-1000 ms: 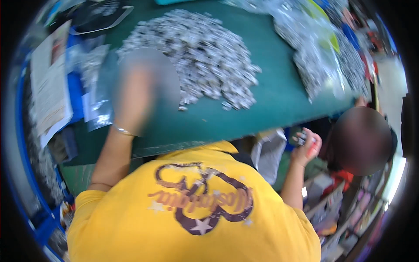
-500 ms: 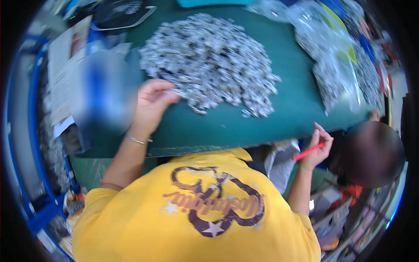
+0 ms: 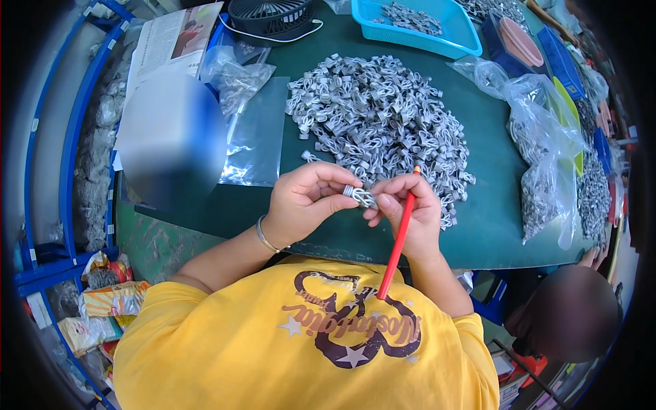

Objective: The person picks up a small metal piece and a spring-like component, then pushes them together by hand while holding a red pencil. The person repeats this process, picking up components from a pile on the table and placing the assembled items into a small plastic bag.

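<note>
In front of my chest, my left hand (image 3: 309,199) pinches a small grey metal part with looped wire strands (image 3: 360,197). The thumb and fingertips of my right hand (image 3: 413,213) meet the part's other end. A slim red pencil-like stick (image 3: 395,253) rests in my right hand too, slanting down toward my shirt, with a yellowish tip at its upper end. Just beyond both hands spreads a large pile of similar looped metal parts (image 3: 376,113) on the green table (image 3: 478,240).
Clear plastic sheeting (image 3: 256,147) lies left of the pile, near a black fan (image 3: 270,17). A turquoise basket (image 3: 417,42) with parts stands behind. Filled clear bags (image 3: 543,150) line the right side. Another person's hand (image 3: 593,258) is at the table's right edge.
My left hand has moved from the pile's edge toward my chest. My right hand has come in from the right with the red stick, and both hands now meet at one part.
</note>
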A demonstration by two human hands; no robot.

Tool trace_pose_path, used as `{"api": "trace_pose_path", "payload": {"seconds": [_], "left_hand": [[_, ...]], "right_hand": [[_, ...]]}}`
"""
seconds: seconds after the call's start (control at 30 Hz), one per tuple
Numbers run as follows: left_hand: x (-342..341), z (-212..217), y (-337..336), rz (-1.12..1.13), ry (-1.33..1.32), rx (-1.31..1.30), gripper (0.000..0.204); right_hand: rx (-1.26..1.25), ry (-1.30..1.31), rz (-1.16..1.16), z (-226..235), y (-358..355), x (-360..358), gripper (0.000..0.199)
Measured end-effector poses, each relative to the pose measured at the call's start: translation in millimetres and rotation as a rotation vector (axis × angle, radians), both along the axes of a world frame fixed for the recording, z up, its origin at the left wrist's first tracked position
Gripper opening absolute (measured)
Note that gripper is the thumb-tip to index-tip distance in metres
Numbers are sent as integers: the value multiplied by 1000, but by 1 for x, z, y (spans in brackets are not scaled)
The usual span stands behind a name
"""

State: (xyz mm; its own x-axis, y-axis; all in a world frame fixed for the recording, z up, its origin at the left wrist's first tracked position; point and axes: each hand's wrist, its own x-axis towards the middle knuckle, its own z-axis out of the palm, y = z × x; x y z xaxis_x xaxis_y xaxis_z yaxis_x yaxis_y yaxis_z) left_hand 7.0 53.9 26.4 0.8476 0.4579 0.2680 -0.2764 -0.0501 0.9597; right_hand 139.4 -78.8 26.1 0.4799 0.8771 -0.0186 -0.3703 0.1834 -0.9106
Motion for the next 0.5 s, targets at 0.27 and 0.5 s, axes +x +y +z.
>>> {"api": "trace_pose_path", "payload": {"seconds": [0.27,0.5], "left_hand": [[7,1,-3,-7,28,-115,24],[7,3,-7,-13,155,-267,18]], "right_hand": [[142,-179,-82,-13,-3,6,21],[184,-414,-305,-6,0,3,37]]}}
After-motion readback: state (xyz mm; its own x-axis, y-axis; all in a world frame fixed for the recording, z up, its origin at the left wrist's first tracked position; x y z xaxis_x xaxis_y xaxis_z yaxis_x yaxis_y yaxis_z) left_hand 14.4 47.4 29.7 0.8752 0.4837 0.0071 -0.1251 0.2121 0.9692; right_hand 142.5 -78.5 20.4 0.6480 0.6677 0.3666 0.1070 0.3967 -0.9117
